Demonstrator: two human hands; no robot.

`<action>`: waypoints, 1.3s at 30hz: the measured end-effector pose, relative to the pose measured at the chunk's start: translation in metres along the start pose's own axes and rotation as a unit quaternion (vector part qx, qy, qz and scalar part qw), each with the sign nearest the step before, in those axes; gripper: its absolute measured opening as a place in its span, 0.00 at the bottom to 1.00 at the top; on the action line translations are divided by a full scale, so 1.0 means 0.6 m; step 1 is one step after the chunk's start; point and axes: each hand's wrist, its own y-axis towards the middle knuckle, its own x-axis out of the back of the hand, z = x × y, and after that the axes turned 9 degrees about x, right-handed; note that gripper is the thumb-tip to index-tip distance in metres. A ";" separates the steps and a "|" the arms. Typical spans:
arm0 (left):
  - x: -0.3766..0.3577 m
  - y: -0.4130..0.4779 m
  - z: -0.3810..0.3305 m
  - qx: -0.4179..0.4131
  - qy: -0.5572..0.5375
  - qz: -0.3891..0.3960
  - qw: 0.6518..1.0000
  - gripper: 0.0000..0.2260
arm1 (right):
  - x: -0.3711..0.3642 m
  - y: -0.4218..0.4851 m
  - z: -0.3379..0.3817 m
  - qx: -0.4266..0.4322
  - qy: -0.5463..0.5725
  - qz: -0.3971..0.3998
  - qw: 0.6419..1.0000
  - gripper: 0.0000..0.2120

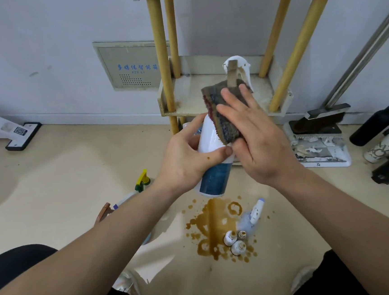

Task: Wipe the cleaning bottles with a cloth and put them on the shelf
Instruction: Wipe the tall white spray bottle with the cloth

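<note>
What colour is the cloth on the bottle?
The cloth is brownish grey with dark red and blue stripes; head view.

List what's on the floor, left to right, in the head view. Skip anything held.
white flat head with QR label → yellow-green trigger sprayer → brown spill → dustpan → black bottle

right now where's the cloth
The cloth is centre of the head view, held by the right hand against the white spray bottle the left hand grips.
</note>
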 end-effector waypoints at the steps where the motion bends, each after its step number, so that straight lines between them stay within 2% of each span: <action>1: -0.001 -0.001 0.001 0.000 0.001 0.008 1.000 0.29 | 0.001 0.002 -0.001 -0.009 0.006 -0.009 1.000 0.26; 7: -0.006 -0.006 -0.005 0.003 0.019 0.040 0.999 0.30 | 0.007 0.007 -0.004 -0.061 0.034 -0.060 0.996 0.26; 13: 0.003 -0.005 0.008 0.025 0.000 0.027 0.999 0.29 | -0.009 -0.010 0.007 -0.109 0.110 -0.028 0.987 0.26; 15: 0.002 -0.003 0.010 0.035 -0.015 0.011 0.999 0.26 | -0.020 -0.019 0.011 -0.139 0.170 -0.034 0.975 0.25; 18: 0.007 0.006 0.008 0.043 -0.045 -0.023 0.998 0.23 | -0.037 -0.029 0.022 -0.198 0.281 -0.045 0.938 0.25; 25: 0.007 0.012 0.016 0.050 -0.022 -0.050 0.997 0.22 | -0.057 -0.032 0.034 -0.220 0.319 -0.038 0.921 0.30; 30: 0.018 0.018 0.012 0.056 -0.021 -0.101 0.993 0.24 | -0.068 -0.040 0.040 -0.271 0.425 0.013 0.863 0.31; 33: 0.024 0.019 0.012 0.049 -0.002 -0.094 0.994 0.23 | -0.074 -0.043 0.048 -0.288 0.450 0.026 0.845 0.31; 36: 0.019 0.015 0.013 0.048 0.018 -0.074 0.996 0.18 | -0.077 -0.038 0.047 -0.301 0.441 0.015 0.846 0.33; 39: 0.027 0.016 0.011 0.088 0.008 -0.007 0.996 0.15 | -0.078 -0.037 0.039 -0.322 0.427 0.002 0.845 0.33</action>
